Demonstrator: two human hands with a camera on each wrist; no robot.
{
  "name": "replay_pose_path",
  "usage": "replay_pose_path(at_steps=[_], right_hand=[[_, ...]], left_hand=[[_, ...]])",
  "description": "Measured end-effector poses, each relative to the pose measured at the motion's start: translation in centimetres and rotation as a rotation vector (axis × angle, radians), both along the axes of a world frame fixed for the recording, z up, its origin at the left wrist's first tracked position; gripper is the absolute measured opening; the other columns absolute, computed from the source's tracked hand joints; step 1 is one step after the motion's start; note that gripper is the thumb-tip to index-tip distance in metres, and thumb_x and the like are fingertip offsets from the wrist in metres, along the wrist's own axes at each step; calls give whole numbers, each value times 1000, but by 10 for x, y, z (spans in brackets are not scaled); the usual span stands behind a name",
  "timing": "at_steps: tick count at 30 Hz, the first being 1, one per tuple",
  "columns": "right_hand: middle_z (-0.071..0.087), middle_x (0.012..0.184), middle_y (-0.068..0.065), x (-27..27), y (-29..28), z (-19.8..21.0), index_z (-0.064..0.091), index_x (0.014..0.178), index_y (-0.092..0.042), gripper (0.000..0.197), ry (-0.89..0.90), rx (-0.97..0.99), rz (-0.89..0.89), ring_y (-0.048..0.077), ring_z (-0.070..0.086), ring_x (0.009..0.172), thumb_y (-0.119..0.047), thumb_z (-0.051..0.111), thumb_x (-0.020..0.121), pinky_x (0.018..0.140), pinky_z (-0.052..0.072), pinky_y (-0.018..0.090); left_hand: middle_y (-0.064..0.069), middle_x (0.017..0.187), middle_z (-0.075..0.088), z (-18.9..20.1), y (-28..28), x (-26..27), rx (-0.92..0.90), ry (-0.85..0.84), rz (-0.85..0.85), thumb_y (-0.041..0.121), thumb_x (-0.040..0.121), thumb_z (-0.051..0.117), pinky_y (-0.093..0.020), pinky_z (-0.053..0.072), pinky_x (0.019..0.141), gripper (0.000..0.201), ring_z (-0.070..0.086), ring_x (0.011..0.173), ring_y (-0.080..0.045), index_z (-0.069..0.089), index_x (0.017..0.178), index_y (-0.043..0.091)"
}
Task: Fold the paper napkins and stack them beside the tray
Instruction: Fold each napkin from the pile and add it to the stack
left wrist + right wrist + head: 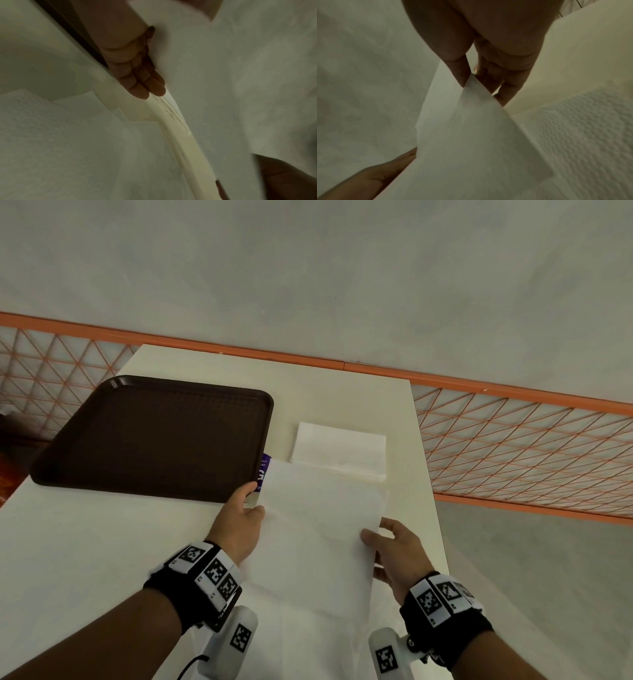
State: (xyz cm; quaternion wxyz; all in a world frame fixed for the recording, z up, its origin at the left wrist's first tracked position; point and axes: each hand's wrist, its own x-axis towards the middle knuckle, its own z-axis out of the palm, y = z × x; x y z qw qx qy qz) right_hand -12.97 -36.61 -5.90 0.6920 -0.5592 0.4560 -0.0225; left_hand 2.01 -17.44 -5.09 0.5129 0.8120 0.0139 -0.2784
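I hold one thin white paper napkin sheet point(318, 529) raised above the cream-coloured flat table point(102, 542), one side edge in each grip. My left hand point(239, 525) pinches the left edge, thumb on top and fingers point(140, 81) lying under the sheet. My right hand point(394, 549) pinches the right edge between thumb and fingertips point(488, 79). Both grips are closed lightly on the paper, not clenched.

Procedure, as I judge it:
1. Keep the sheet taut enough to stay flat, but do not pull; tissue this thin tears at a pinch point.
2. Bring edge to edge before pressing, and align corners first.
3. Lower it to the table and run flat fingers along the crease.
4. Place it square on the white stack of folded napkins point(339, 450), which lies just to the right of the dark brown rectangular plastic tray point(154, 436).

Materials: the sheet is soft, limp and faintly translucent. The wrist views show a dimpled embossed napkin surface point(582, 128) lying below. The tray has a raised rounded rim and a fine grid texture. A small purple printed wrapper point(263, 470) shows between tray and sheet.
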Motion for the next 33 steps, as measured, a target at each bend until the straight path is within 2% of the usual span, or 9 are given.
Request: replay_pose_path(at_steps=[3, 6, 10, 13, 16, 19, 25, 31, 33], right_hand=[[75, 88, 8, 1, -4, -1, 56, 114, -20, 27, 3, -152, 8, 29, 71, 85, -19, 67, 89, 75, 59, 48], [72, 90, 11, 1, -3, 1, 52, 119, -23, 36, -12, -233, 30, 26, 69, 86, -26, 68, 88, 77, 56, 42], [72, 87, 17, -1, 0, 4, 48, 115, -36, 39, -89, -208, 65, 28, 70, 83, -14, 66, 89, 75, 58, 41], [73, 82, 16, -2, -3, 6, 53, 109, -36, 36, -126, -206, 52, 30, 71, 78, -8, 63, 89, 74, 59, 43], [70, 75, 10, -1, -4, 11, 66, 98, -23, 22, -171, -163, 28, 23, 63, 66, -3, 61, 91, 63, 52, 33], [66, 73, 4, 0, -4, 14, 71, 86, -14, 19, -199, -154, 28, 17, 56, 63, 0, 60, 91, 59, 46, 26], [71, 82, 3, 1, -9, 18, 72, 95, -13, 18, -227, -93, 56, 18, 64, 73, 2, 67, 85, 68, 52, 32], [74, 81, -2, -1, -16, 19, 71, 93, -15, 25, -209, -201, 139, 16, 67, 75, 5, 74, 78, 71, 55, 30], [72, 79, -1, 0, -17, 19, 71, 89, -17, 22, -196, -261, 144, 15, 65, 71, 2, 75, 78, 66, 53, 24]], left_hand=[[3, 111, 61, -3, 0, -1, 19, 6, -6, 14, 94, 48, -42, 50, 96, 49, 63, 97, -19, 40, 140, 31], [7, 97, 63, -4, -1, -3, -1, 9, 0, 14, 95, 50, -38, 52, 90, 48, 64, 90, -17, 42, 139, 31], [16, 92, 60, -1, -2, -3, -36, -21, -19, 14, 96, 48, -30, 50, 72, 46, 60, 78, -13, 43, 137, 34], [16, 95, 58, -1, 0, -1, -56, -42, -24, 14, 97, 47, -36, 51, 85, 43, 61, 91, -16, 49, 133, 37], [2, 125, 57, -5, 1, 1, -78, -28, -34, 14, 97, 46, -47, 44, 99, 33, 52, 120, -28, 63, 111, 38], [-1, 114, 61, -2, 0, -2, -134, -17, -20, 11, 98, 45, -53, 37, 105, 30, 47, 124, -40, 69, 96, 30], [1, 111, 68, 8, 2, 0, -231, 67, -101, 24, 89, 66, -45, 46, 102, 12, 62, 108, -18, 70, 99, 28], [-1, 94, 67, 5, 6, 1, -76, -67, -274, 18, 80, 76, -36, 57, 82, 27, 64, 84, -19, 67, 102, 32], [5, 82, 63, 8, 4, 0, -55, -132, -272, 19, 83, 73, -22, 54, 67, 20, 60, 71, -10, 69, 99, 28]])
